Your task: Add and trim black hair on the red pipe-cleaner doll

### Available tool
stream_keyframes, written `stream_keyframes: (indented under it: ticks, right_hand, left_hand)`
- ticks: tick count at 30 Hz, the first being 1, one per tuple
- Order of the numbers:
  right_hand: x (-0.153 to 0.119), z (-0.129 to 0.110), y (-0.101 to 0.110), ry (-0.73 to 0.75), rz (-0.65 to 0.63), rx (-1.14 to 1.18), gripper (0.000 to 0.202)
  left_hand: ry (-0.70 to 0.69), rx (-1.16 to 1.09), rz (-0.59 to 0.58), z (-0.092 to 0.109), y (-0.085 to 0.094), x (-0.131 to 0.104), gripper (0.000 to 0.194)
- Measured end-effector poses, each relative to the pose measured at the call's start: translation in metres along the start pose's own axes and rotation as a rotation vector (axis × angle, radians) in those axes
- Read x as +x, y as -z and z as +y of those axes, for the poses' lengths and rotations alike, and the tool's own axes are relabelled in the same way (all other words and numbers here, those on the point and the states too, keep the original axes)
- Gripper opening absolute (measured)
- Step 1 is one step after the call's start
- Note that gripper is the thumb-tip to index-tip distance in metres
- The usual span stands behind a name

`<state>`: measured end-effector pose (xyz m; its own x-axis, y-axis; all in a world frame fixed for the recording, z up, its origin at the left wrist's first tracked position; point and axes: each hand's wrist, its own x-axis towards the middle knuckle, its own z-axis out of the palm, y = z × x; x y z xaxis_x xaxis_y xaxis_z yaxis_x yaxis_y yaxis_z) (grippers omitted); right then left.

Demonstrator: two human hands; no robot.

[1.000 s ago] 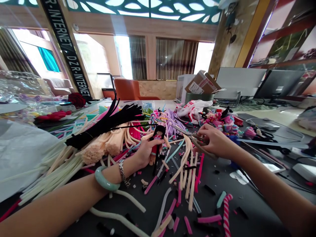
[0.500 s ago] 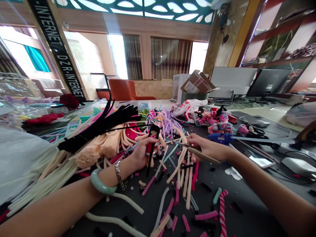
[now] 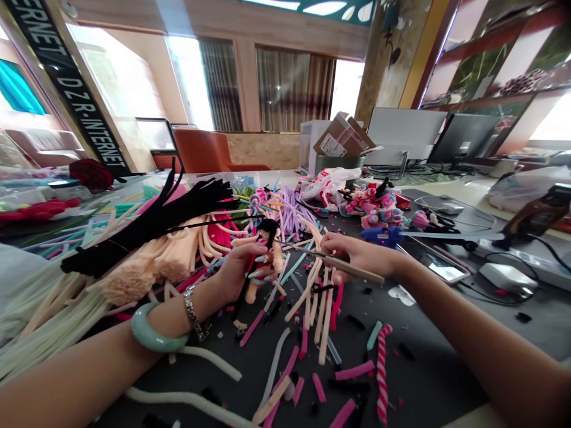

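Note:
My left hand (image 3: 236,270), wearing a green bangle and a silver bracelet, is closed around a small doll (image 3: 277,257) made of fuzzy stems, with black hair and peach limbs. A thin black strand runs left from the doll's head toward a bundle of black pipe cleaners (image 3: 151,229). In my right hand (image 3: 345,249), a pair of tweezers (image 3: 357,270) is pinched, its thin metal tip pointing left at the doll's head. Whether the tip touches the doll is too small to tell.
Peach pipe cleaner bundles (image 3: 134,282) lie left, lilac ones (image 3: 294,202) behind. A blue glue gun (image 3: 382,236) and a phone (image 3: 441,264) are at right. Cut pink pieces (image 3: 354,371) and a striped twist (image 3: 382,374) litter the dark table. Monitors (image 3: 404,139) stand behind.
The view has shifted right and down. The doll has turned in my left hand, so its black hair faces me more. The tweezers' tip stays by the head.

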<state>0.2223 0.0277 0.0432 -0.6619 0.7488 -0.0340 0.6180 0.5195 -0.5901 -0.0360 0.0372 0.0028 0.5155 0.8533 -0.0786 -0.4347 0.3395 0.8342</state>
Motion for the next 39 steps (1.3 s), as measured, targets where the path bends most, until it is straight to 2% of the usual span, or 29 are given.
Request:
stream_keyframes:
  ticks: [6,10,13,16,22,31,39]
  right_hand:
    - [-0.002,0.0,0.002,0.087,-0.077,0.082,0.04]
    - [-0.004,0.006,0.002,0.082,-0.142,0.185,0.056]
    - [-0.004,0.01,0.0,0.054,-0.162,0.233,0.065]
    - [-0.004,0.012,-0.001,0.048,-0.18,0.27,0.065]
    - [-0.005,0.012,-0.001,0.019,-0.185,0.292,0.064]
    - [-0.008,0.007,0.001,-0.01,-0.196,0.28,0.063]
    - [-0.005,0.012,-0.002,-0.039,-0.159,0.271,0.061]
  left_hand:
    - [0.013,-0.02,-0.019,0.0,0.006,0.0,0.013]
    - [0.014,-0.045,-0.06,-0.001,0.008,0.001,0.016]
    - [0.029,-0.039,-0.017,0.0,0.006,0.0,0.016]
    - [0.039,-0.056,-0.001,0.002,0.002,-0.001,0.014]
    - [0.03,-0.101,-0.057,0.002,0.0,-0.001,0.011]
    - [0.052,0.018,-0.141,-0.001,-0.005,-0.005,0.009]
    - [0.006,0.074,-0.133,-0.003,-0.007,-0.003,0.008]
